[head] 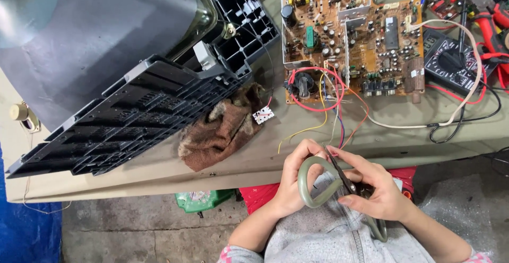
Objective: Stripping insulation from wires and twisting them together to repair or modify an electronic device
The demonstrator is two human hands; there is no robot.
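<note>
Cloth-covered bench w/ circuit board, multimeter, brown rag, TV shell

Olive-green looped scissor handles; orange-brown circuit board trailing red, yellow and blue wires; mottled brown cloth rag; black ribbed plastic casing; khaki-covered table.

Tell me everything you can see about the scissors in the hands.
The scissors have dull grey-green loop handles that look like plastic and dark, narrow blades pointing up toward the bench. The left hand grips one loop; the right hand covers the pivot and pinches near the blades. The other handle hangs below, over the grey garment.
</note>
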